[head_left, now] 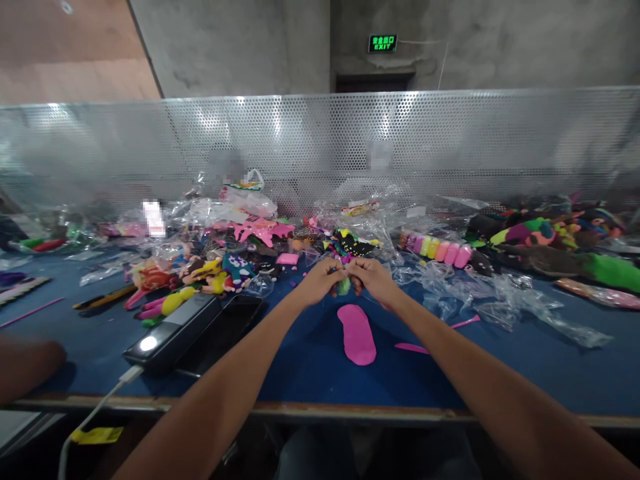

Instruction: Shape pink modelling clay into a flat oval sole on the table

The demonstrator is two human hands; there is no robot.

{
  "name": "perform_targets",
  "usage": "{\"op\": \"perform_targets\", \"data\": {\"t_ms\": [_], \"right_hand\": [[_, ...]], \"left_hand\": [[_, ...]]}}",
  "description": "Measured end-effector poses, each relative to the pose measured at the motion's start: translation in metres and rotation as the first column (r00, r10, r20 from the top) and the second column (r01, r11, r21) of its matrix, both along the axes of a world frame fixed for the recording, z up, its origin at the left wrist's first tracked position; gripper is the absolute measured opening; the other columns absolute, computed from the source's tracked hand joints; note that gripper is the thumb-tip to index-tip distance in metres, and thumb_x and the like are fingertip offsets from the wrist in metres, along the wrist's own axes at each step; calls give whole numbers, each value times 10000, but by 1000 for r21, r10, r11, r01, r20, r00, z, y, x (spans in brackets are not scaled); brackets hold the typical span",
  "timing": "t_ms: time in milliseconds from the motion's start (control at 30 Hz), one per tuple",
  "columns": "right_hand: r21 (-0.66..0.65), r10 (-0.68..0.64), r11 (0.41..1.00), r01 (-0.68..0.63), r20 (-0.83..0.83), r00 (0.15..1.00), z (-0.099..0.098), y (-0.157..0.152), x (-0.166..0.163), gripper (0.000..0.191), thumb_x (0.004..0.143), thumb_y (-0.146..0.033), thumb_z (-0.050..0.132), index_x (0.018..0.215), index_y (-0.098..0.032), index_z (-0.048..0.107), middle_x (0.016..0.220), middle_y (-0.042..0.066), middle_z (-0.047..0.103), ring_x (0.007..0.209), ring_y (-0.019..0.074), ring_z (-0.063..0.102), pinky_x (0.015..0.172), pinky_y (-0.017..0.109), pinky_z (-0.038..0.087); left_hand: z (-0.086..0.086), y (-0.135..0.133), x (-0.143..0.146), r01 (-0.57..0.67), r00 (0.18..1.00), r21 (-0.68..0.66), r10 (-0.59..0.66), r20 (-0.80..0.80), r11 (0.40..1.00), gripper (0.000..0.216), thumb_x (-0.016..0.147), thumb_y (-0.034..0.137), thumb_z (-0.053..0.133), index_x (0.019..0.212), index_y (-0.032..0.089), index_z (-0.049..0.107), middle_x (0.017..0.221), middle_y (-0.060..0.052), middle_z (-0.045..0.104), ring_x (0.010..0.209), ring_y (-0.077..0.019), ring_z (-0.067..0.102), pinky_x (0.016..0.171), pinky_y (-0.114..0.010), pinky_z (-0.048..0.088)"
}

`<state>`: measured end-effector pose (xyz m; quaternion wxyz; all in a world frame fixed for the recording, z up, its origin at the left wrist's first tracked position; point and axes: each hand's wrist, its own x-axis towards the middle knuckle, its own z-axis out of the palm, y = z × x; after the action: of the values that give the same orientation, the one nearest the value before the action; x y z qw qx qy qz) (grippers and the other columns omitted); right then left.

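Note:
My left hand (320, 280) and my right hand (371, 279) meet above the blue table (300, 367), fingers pinched together on a small green lump of clay (343, 287). Just below them a flat, elongated pink clay piece (356, 334) lies on the table. A thin pink sliver (411, 347) lies to its right, and a slim pink stick (466, 323) lies beyond that.
A black power bank (173, 331) with a white cable and a dark phone (227, 327) lie at the left. Colourful clay figures (200, 277), clear plastic bags (500, 297) and a row of clay pots (440, 249) crowd the back. A perforated metal screen (320, 143) stands behind. Another person's arm (27, 363) rests far left.

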<state>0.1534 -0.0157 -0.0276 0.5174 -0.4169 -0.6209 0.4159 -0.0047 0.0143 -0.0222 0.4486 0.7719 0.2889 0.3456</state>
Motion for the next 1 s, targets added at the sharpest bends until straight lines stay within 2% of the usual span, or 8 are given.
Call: {"op": "perform_targets", "data": {"t_ms": [167, 400, 500, 767, 1000], "right_hand": [[37, -107, 994, 104, 86, 991, 1, 0, 0, 274, 746, -425, 589, 604, -195, 538, 427, -72, 436, 380, 87, 407, 405, 227, 388], [-48, 20, 999, -17, 70, 997, 1, 2, 8, 266, 707, -422, 649, 624, -175, 597, 465, -67, 457, 416, 75, 417, 417, 208, 400], [-58, 34, 998, -29, 86, 996, 1, 3, 11, 255, 698, -413, 657, 638, -168, 616, 481, -66, 471, 419, 71, 427, 420, 201, 401], [-50, 1, 999, 5, 117, 993, 6, 0, 11, 249, 733, -381, 606, 594, -176, 576, 489, -63, 496, 388, 71, 448, 420, 205, 375], [-12, -33, 999, 35, 130, 991, -1, 3, 6, 270, 741, -396, 600, 576, -183, 583, 501, -48, 517, 397, 78, 460, 413, 208, 391]], "left_hand": [[-6, 2, -1, -99, 993, 104, 105, -52, 990, 359, 802, 529, 585, 840, 184, 496, 683, 34, 523, 558, -101, 532, 505, -217, 453], [-7, 3, -2, -169, 971, 200, 198, -133, 965, 400, 762, 564, 628, 829, 175, 564, 646, 24, 572, 563, -117, 538, 510, -222, 414], [-7, 4, -3, -162, 968, 244, 202, -150, 956, 371, 787, 543, 609, 834, 176, 581, 684, 9, 596, 597, -127, 551, 537, -231, 425], [-5, 1, -3, -133, 974, 249, 173, -144, 959, 266, 844, 443, 547, 854, 177, 564, 689, 5, 582, 620, -134, 537, 577, -242, 433], [-6, 2, -3, -167, 967, 297, 215, -134, 940, 352, 747, 507, 657, 837, 179, 564, 785, 9, 590, 596, -108, 472, 538, -230, 360]]}}
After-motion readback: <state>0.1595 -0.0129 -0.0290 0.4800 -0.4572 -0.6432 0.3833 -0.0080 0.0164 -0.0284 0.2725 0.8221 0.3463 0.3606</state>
